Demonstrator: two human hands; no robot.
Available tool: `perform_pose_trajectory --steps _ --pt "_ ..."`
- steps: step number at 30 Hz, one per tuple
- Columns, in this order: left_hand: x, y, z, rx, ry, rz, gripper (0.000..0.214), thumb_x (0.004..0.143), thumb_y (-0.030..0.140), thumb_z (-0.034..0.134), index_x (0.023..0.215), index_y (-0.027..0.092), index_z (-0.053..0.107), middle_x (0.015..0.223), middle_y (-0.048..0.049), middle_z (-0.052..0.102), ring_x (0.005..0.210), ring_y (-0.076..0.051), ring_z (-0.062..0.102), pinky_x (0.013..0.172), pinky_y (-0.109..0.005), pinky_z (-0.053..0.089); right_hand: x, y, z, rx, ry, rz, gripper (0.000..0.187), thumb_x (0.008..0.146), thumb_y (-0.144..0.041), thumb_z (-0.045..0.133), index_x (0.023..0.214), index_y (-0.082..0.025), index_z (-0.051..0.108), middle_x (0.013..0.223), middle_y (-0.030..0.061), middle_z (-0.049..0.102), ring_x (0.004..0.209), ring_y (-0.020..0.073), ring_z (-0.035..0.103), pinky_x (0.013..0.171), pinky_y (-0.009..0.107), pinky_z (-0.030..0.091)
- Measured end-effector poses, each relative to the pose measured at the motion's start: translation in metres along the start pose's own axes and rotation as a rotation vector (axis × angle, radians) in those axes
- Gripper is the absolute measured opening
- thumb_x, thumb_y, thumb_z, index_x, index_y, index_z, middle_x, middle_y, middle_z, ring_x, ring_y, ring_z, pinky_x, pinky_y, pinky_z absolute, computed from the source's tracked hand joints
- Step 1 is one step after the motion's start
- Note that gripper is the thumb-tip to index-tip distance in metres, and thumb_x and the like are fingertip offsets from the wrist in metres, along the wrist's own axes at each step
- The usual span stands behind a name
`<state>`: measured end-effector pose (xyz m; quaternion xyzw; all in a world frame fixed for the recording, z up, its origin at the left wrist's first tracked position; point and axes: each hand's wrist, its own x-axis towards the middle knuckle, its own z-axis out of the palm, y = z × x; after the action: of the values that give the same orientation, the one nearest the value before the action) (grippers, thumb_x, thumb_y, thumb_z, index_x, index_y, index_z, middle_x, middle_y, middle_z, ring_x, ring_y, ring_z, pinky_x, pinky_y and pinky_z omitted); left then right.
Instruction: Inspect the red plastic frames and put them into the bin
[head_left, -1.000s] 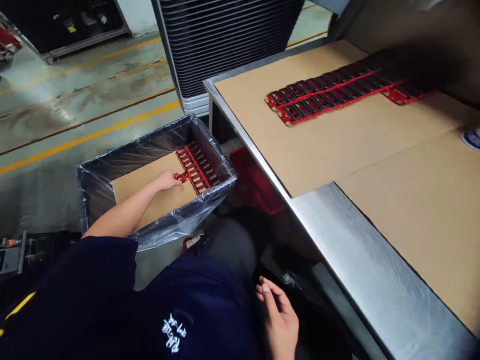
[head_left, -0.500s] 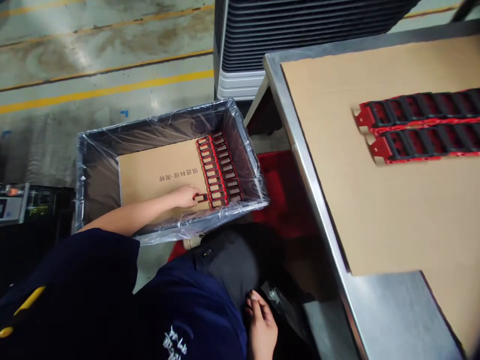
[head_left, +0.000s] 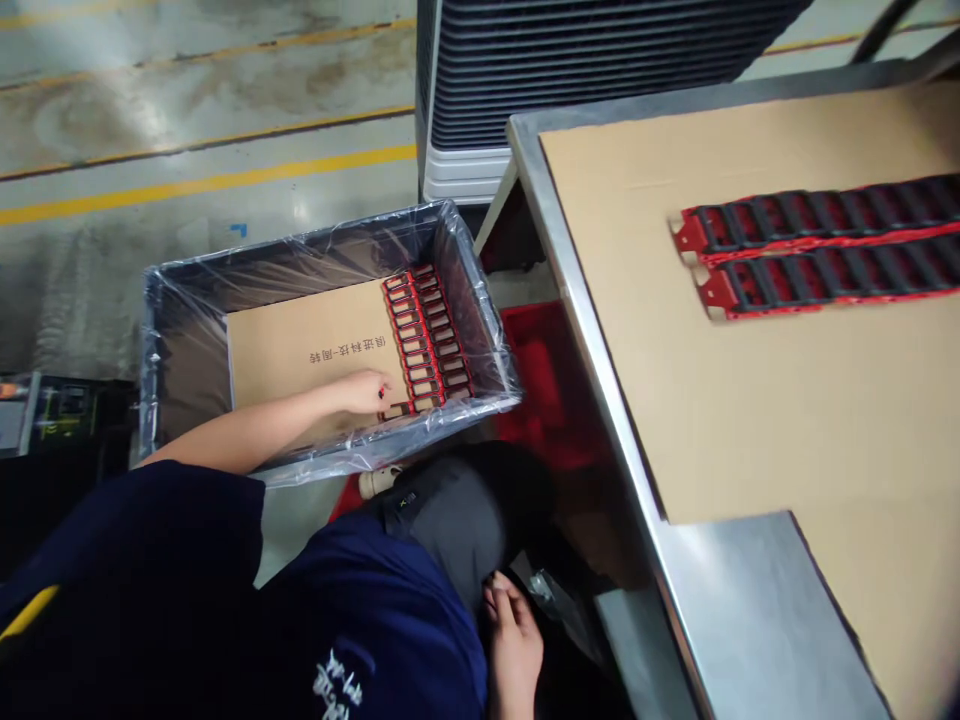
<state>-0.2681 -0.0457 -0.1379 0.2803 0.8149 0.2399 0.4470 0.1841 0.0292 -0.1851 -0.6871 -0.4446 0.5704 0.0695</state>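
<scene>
I see L hand (head_left: 361, 392) at near end of red-black chain strip (head_left: 429, 340) in bin (head_left: 180, 340), fingers (head_left: 381, 390) curled, pinch I cannot tell. Strip long axis goes away from me. R hand (head_left: 514, 645) loosely open, low beside shirt (head_left: 375, 625), well apart.

Dark Chinese characters reading 俱进科技-周转 stand upside down on the tan rectangular cardboard sheet (head_left: 277, 330) inside the plastic-lined black bin (head_left: 180, 300). White script on the navy cloth shirt (head_left: 336, 680) is too stylised to read.
</scene>
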Motion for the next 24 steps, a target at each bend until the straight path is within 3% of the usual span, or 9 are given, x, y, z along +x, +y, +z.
perform_pose_trajectory --steps 3,6,9,12,14,17,22,24 --pt "-0.029 0.041 -0.022 -0.167 0.000 0.046 0.023 0.077 0.030 0.060 0.097 0.018 0.058 0.066 0.0006 0.060 0.058 -0.016 0.061 0.062 -0.028 0.050 -0.009 -0.011 0.003 -0.090 -0.026 -0.112 0.061 0.066 -0.067 0.077 0.098 -0.015 0.079 0.099 0.0111 0.081 0.096 0.0329 0.075 0.088 0.045 0.061" --pt "-0.066 0.096 -0.009 -0.414 -0.078 0.178 0.024 0.087 0.037 0.053 0.104 0.020 0.052 0.076 -0.0006 0.064 0.064 -0.014 0.065 0.066 -0.029 0.055 -0.036 -0.038 0.010 -0.119 -0.075 -0.274 0.053 0.074 -0.062 0.074 0.099 -0.016 0.079 0.101 0.0124 0.080 0.100 0.0329 0.074 0.095 0.049 0.058" --pt "-0.098 0.145 0.050 -1.068 -0.341 0.274 0.033 0.078 0.035 0.074 0.098 0.017 0.055 0.087 -0.0028 0.067 0.074 -0.017 0.071 0.079 -0.036 0.059 -0.083 -0.076 0.014 -0.006 -0.160 -0.511 0.038 0.081 -0.047 0.076 0.105 -0.018 0.077 0.099 0.0115 0.080 0.091 0.0272 0.076 0.087 0.044 0.062" --pt "-0.126 0.173 0.126 -1.332 -0.608 0.122 0.034 0.077 0.031 0.080 0.100 0.018 0.058 0.087 -0.0001 0.067 0.077 -0.016 0.072 0.091 -0.040 0.059 -0.127 -0.107 0.009 0.072 -0.119 -0.767 0.035 0.080 -0.033 0.079 0.112 -0.021 0.072 0.092 0.0068 0.078 0.077 0.0208 0.074 0.075 0.036 0.063" --pt "-0.143 0.180 0.166 -1.327 -0.737 0.003 0.031 0.079 0.030 0.078 0.102 0.020 0.059 0.088 0.0008 0.067 0.080 -0.015 0.072 0.096 -0.040 0.057 -0.144 -0.113 0.000 0.074 0.047 -0.840 0.022 0.079 -0.029 0.079 0.098 -0.021 0.071 0.079 0.0024 0.074 0.065 0.0172 0.068 0.066 0.031 0.060" --pt "-0.161 0.184 0.199 -1.203 -0.843 -0.081 0.030 0.081 0.029 0.077 0.104 0.020 0.060 0.091 0.0004 0.068 0.083 -0.015 0.071 0.098 -0.039 0.056 -0.158 -0.100 -0.015 0.105 0.208 -0.826 0.011 0.083 -0.028 0.076 0.084 -0.021 0.067 0.066 -0.0010 0.067 0.057 0.0140 0.060 0.059 0.027 0.055" --pt "-0.178 0.187 0.213 -0.889 -0.892 -0.066 0.037 0.080 0.037 0.078 0.108 0.019 0.062 0.097 -0.0042 0.074 0.083 -0.018 0.071 0.076 -0.032 0.059 -0.174 -0.061 -0.026 0.288 0.237 -0.747 0.014 0.082 -0.025 0.077 0.078 -0.022 0.065 0.064 -0.0036 0.062 0.054 0.0115 0.057 0.055 0.024 0.052" --pt "-0.182 0.185 0.213 -0.775 -0.895 -0.010 0.040 0.080 0.041 0.079 0.110 0.019 0.064 0.102 -0.0068 0.076 0.088 -0.020 0.073 0.076 -0.031 0.059 -0.177 -0.051 -0.028 0.339 0.228 -0.735 0.016 0.081 -0.024 0.078 0.074 -0.022 0.063 0.064 -0.0034 0.063 0.055 0.0115 0.058 0.056 0.024 0.052"
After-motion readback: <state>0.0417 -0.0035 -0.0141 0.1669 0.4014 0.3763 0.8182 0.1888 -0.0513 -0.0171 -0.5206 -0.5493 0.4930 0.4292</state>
